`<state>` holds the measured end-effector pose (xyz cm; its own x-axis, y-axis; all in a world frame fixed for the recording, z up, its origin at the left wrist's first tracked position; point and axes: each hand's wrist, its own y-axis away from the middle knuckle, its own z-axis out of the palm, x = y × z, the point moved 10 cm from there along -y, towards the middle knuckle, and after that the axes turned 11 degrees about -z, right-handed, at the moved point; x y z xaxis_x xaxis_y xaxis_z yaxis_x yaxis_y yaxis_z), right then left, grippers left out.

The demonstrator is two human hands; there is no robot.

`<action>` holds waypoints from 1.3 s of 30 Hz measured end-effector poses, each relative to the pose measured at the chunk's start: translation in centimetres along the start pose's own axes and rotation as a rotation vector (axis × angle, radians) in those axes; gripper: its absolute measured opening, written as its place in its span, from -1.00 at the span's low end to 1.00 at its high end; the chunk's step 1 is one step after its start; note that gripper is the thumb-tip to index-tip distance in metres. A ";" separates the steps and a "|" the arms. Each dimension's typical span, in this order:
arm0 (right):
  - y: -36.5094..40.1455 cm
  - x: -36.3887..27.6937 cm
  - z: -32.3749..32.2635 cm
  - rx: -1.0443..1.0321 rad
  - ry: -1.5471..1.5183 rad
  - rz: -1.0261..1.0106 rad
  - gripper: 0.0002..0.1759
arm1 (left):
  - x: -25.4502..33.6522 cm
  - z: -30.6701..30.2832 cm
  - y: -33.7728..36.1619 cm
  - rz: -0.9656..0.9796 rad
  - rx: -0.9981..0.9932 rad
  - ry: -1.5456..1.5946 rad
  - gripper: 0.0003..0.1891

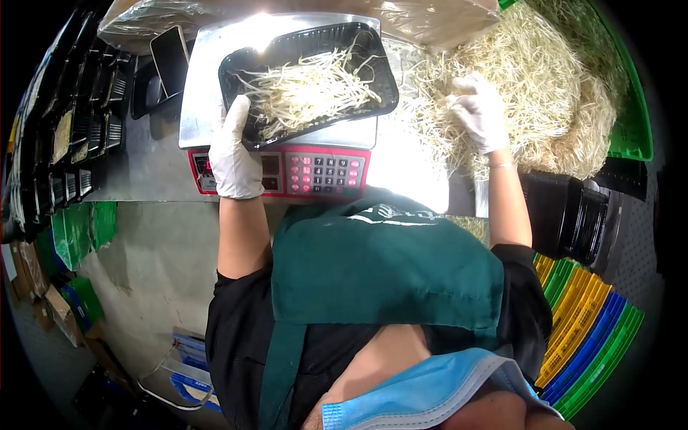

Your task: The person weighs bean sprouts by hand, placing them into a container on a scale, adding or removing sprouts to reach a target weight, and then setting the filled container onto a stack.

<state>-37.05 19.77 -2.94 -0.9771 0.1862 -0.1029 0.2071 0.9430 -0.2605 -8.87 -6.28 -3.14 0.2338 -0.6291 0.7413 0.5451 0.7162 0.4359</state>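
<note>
My left hand (236, 154), in a white glove, grips the near left corner of a black plastic tray (247, 135), thumb over its rim. Bean sprouts (315, 89) lie in the tray, which sits tilted over the metal plate (198, 107) of a weighing scale with a red front and a keypad (326, 172). My right hand (479, 113), also gloved in white, is at the left side of a big heap of bean sprouts (541, 75). Its fingers are curled together among loose sprouts, and I cannot tell what is between them.
Stacked black trays (86, 132) line the left side, near a phone (170, 61) leaning in a black tray (147, 89). More black trays (584, 222) stand right of my right forearm. A green crate wall (638, 122) edges the heap; a plastic-wrapped bundle (301, 16) lies behind the scale.
</note>
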 end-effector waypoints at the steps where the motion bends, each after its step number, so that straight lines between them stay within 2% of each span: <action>1: -0.1 -0.4 -1.1 0.001 0.002 0.003 -0.78 | -0.1 -0.2 -0.1 -0.013 0.011 -0.005 -0.61; 3: 1.8 1.9 -6.6 0.414 -0.572 0.293 -0.78 | 0.0 -0.2 -0.2 -0.023 0.008 -0.009 -0.60; 5: 5.2 2.1 -12.1 0.727 -0.619 0.484 -0.79 | 0.1 -0.1 -0.5 -0.035 -0.005 -0.016 -0.60; 7: 8.6 1.3 -17.7 0.898 -0.521 0.477 -0.81 | 0.4 0.1 -0.9 -0.047 -0.071 -0.012 -0.59; 9: 12.2 -1.5 -21.1 0.853 -0.469 0.428 -0.81 | 0.7 -0.8 -1.6 -0.055 -0.101 0.065 -0.64; 11: 16.6 -2.7 -20.7 0.642 -0.673 0.478 -0.83 | 1.8 -0.5 -1.1 -0.030 -0.102 0.138 -0.65; 13: 21.2 -4.5 -17.3 0.461 -0.647 0.780 -0.80 | 2.1 -1.1 -1.2 -0.073 -0.162 0.189 -0.65; 15: 30.0 -4.2 -10.3 -0.280 -0.409 1.160 -0.74 | 2.5 2.5 -0.2 -0.037 -0.180 0.160 -0.70; 17: 31.4 -4.4 -6.6 -0.866 0.043 1.045 -0.46 | -0.7 2.9 -2.1 -0.117 -0.211 0.007 -0.73; 18: 27.4 -4.4 -6.8 -0.602 -0.006 0.976 -0.31 | -2.5 4.6 -2.3 -0.180 -0.257 0.056 -0.75; 19: 22.7 -4.5 -7.5 -0.341 -0.048 0.892 -0.14 | -3.8 5.3 -2.3 -0.230 -0.160 0.065 -0.74; 20: 16.7 -5.1 -8.3 0.015 -0.215 0.606 0.07 | -4.1 5.8 -2.4 -0.227 -0.205 0.112 -0.75; 21: 13.0 -5.8 -8.2 0.113 -0.029 0.346 0.18 | -4.5 6.2 -2.5 -0.224 -0.250 0.156 -0.75; 23: 6.1 -6.3 -6.5 0.097 -0.059 0.174 0.22 | -3.0 6.1 -2.7 -0.111 -0.270 0.106 -0.64; 25: 5.0 -1.4 -1.8 -0.121 0.226 0.320 0.31 | -1.3 5.5 -1.9 -0.038 -0.250 0.027 -0.51; 26: 3.7 0.9 -1.3 -0.109 0.217 0.304 0.31 | -0.8 4.8 -1.7 -0.023 -0.248 0.005 -0.51; 27: 3.3 4.1 -0.8 -0.079 0.046 0.344 0.34 | -0.5 3.9 -1.5 -0.009 -0.243 -0.018 -0.50; 28: 3.3 6.0 0.0 -0.053 -0.128 0.383 0.37 | -0.5 2.3 -1.3 -0.025 -0.115 -0.055 -0.51; 29: 3.5 6.4 0.5 -0.046 -0.141 0.370 0.37 | -0.5 1.2 -1.0 -0.036 -0.067 -0.083 -0.52; 31: 3.9 6.9 2.4 -0.194 -0.120 0.443 0.36 | -0.5 2.2 0.1 -0.038 -0.181 -0.030 -0.54; 32: 3.9 4.8 1.9 -0.127 -0.149 0.348 0.28 | -0.3 3.0 1.0 -0.015 -0.183 -0.016 -0.68; 33: 4.1 3.8 2.2 -0.217 -0.203 0.465 0.38 | -0.9 2.3 0.5 -0.025 -0.209 -0.035 -0.54; 35: 5.2 4.0 2.8 -0.361 -0.212 0.605 0.26 | -2.2 1.1 -0.6 -0.063 -0.142 -0.010 -0.57; 36: 6.3 5.2 3.8 -0.360 -0.214 0.600 0.26 | -3.2 0.3 -1.1 -0.148 -0.071 -0.009 -0.61; 38: 8.1 7.8 4.9 0.347 -1.401 0.607 -0.02 | -3.2 1.8 -0.2 -0.172 -0.052 -0.036 -0.67; 39: 8.1 8.4 4.3 0.354 -1.402 0.593 -0.02 | -3.1 2.4 0.0 -0.180 -0.058 -0.056 -0.71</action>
<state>-43.42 27.81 -10.02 0.0268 -0.0919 -0.9954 0.7291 0.6831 -0.0434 -11.55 -3.64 -4.20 0.0840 -0.7261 0.6825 0.6202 0.5742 0.5345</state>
